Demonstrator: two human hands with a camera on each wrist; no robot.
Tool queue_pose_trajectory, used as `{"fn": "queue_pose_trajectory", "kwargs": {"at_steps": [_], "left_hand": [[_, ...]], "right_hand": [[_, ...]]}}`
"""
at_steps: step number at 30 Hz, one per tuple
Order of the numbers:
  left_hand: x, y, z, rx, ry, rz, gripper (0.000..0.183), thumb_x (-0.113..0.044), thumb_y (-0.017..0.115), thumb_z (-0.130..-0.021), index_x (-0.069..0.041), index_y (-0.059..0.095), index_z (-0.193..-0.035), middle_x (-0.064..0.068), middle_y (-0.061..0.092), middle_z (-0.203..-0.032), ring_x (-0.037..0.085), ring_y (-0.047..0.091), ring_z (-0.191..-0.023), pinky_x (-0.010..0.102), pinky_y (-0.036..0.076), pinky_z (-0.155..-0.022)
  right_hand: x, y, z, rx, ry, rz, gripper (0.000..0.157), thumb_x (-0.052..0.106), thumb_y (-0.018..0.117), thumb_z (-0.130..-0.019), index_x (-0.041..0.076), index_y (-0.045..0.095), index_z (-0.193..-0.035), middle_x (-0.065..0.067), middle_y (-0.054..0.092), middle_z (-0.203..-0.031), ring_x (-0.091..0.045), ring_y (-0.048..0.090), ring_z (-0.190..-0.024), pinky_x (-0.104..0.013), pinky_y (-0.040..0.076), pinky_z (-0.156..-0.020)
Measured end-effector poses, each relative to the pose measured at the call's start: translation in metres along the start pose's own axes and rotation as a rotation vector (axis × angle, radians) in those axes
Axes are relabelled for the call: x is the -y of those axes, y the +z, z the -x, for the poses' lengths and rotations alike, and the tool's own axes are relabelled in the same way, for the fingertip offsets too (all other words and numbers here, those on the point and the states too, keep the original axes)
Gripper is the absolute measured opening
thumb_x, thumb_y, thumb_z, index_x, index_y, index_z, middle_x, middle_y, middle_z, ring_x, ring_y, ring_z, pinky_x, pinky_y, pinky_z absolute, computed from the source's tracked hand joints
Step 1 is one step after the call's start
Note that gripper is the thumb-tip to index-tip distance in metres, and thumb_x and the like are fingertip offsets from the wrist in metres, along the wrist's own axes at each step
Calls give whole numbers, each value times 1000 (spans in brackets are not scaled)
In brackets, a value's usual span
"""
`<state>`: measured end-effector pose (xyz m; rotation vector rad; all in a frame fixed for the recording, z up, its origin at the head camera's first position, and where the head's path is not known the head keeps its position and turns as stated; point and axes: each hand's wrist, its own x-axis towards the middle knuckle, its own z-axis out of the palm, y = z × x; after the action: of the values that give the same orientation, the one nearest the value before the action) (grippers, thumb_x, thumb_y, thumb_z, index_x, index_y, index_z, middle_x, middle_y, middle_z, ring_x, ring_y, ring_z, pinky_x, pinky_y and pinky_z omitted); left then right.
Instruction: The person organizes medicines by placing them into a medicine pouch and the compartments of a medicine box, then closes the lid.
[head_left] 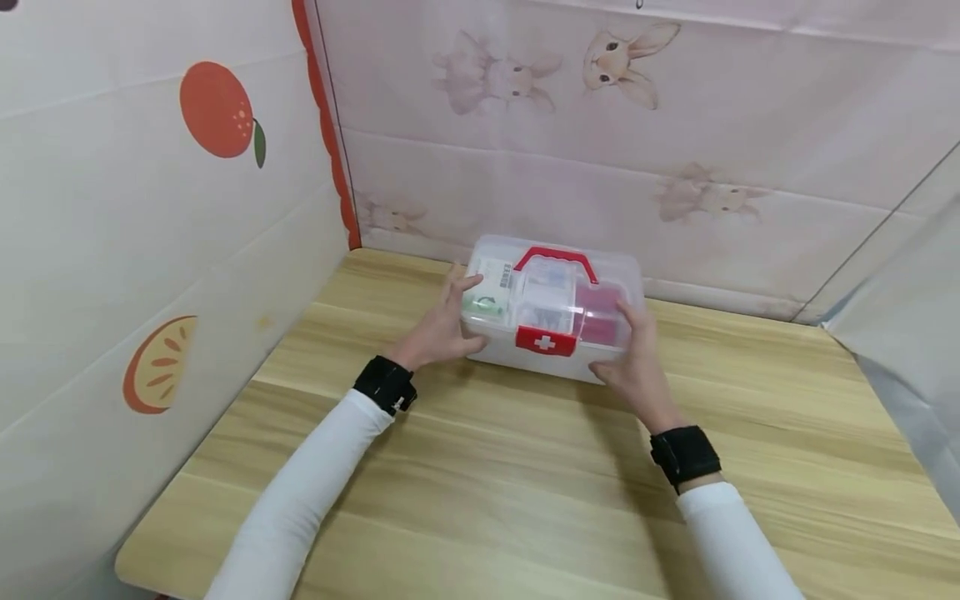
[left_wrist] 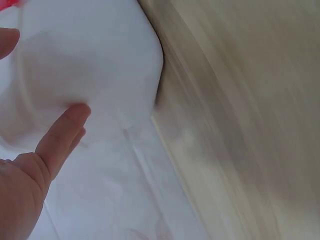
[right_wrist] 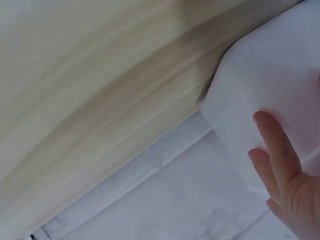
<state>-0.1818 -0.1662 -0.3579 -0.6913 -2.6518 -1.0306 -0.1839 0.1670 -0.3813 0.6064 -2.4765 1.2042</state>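
Note:
A first-aid box [head_left: 502,354] with a white body, clear lid, red carry handle [head_left: 558,254] and red latch [head_left: 546,341] bearing a white cross stands at the table's back edge, lid down. Through the lid show a white-and-green packet [head_left: 489,292] and something pink [head_left: 596,312]. My left hand [head_left: 438,329] holds its left end, thumb near the front corner, fingertips on the end wall in the left wrist view. On the opposite end, my right hand [head_left: 637,362] grips with the thumb at the front; its fingers [right_wrist: 275,145] lie along the white side.
The wood-grain table [head_left: 480,492] stretches toward me and to both sides. Behind the box hangs a pinkish cloth [head_left: 517,183] printed with rabbits; a white cloth [head_left: 232,308] with fruit prints borders the left. Black bands [head_left: 385,384] circle both wrists.

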Motion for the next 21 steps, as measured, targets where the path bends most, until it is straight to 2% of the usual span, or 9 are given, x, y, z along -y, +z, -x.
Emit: {"fn": "queue_pose_trajectory", "kwargs": {"at_steps": [2, 4, 7, 12, 17, 19, 21], "left_hand": [[-3, 3, 3, 1, 40, 6, 96, -11, 82, -76, -18, 16, -146, 23, -1, -163, 38, 16, -148, 52, 38, -110], [-6, 7, 4, -2, 85, 13, 97, -9, 83, -75, -17, 16, -146, 23, 1, -163, 37, 27, -143, 48, 42, -107], [-12, 13, 5, -9, 130, 25, 98, -11, 84, -75, -12, 17, -146, 25, 5, -162, 35, 33, -138, 46, 43, -106], [-22, 21, 6, 14, 78, 3, 98, -23, 84, -78, -12, 16, -148, 24, 8, -161, 32, 39, -133, 47, 42, -106], [-28, 26, 8, 48, 8, 4, 99, -29, 83, -81, -17, 14, -151, 22, 35, -146, 28, 48, -120, 46, 45, -102], [-31, 29, 10, 49, -16, 1, 100, -32, 83, -81, -18, 13, -152, 18, 42, -139, 26, 49, -119, 46, 45, -101], [-33, 31, 12, 40, -39, 0, 102, -35, 83, -80, -20, 12, -153, 16, 42, -140, 26, 47, -120, 46, 45, -101]], "right_hand": [[-2, -4, 7, 3, 0, 2, 108, -12, 87, -63, 11, 26, -150, -27, 31, -145, -43, 35, -129, -63, 42, -101], [-3, -9, 13, 4, 6, 6, 108, -12, 87, -63, 12, 26, -149, -27, 30, -145, -44, 36, -127, -65, 43, -98], [-5, -15, 20, 5, 12, 17, 108, -10, 87, -64, 13, 25, -150, -27, 31, -143, -44, 36, -126, -66, 43, -97], [-5, -23, 28, 7, 30, -1, 109, -6, 88, -65, 15, 23, -150, -28, 28, -145, -45, 34, -128, -69, 42, -96], [-4, -26, 33, -6, 79, -12, 114, 9, 92, -67, 24, 19, -152, -24, 22, -150, -42, 27, -134, -70, 42, -96], [-3, -24, 36, -33, 78, -30, 114, 14, 93, -66, 26, 19, -152, -20, 18, -154, -39, 23, -138, -70, 41, -97], [-1, -21, 39, -72, 71, -51, 115, 17, 95, -64, 27, 21, -152, -16, 12, -158, -36, 17, -142, -70, 38, -99]]}}
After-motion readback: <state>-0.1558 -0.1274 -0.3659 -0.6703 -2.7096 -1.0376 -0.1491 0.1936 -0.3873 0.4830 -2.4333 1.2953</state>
